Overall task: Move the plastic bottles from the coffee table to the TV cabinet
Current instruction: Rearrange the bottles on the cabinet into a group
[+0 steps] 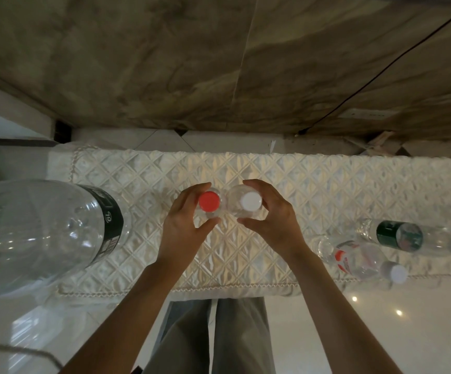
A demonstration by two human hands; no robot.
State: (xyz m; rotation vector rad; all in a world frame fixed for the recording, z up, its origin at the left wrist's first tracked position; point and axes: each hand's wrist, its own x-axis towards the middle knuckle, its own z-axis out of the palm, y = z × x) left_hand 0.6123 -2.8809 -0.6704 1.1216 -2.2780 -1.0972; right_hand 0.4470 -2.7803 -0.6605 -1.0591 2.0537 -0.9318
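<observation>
Two clear plastic bottles stand upright side by side on a surface covered with a white quilted cloth (313, 184), seen from straight above. My left hand (183, 228) curls around the bottle with the red cap (209, 201). My right hand (270, 220) curls around the bottle with the white cap (250, 201). The two bottles touch each other. Their bodies are mostly hidden under the caps and my fingers.
A very large clear bottle with a black label (43, 233) lies on the left. At the right lie a clear bottle with a red-and-white label (359, 259) and one with a dark green label (399, 236). A brown marbled wall (219, 63) rises behind. Glossy white floor (354, 333) lies below.
</observation>
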